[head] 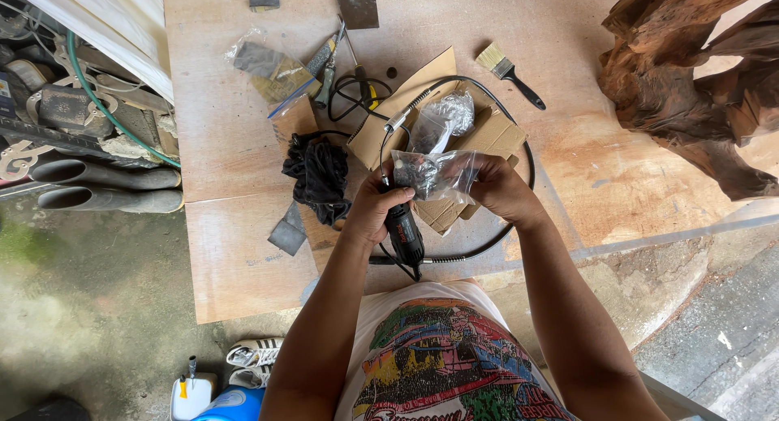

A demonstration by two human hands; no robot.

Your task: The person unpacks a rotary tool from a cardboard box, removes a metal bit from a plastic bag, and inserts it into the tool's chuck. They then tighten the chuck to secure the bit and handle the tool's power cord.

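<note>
On my plywood worktop (235,251), going left to right: one black cloth bundle (319,178), then my left hand (375,210) wrapped around one black rotary tool (403,230), its flexible shaft (519,137) looping behind. Both hands pinch one clear plastic bag of small bits (434,173); my right hand (499,190) grips its far edge. The bag looks unopened, the tool unfitted. One paintbrush (507,70) lies beyond.
</note>
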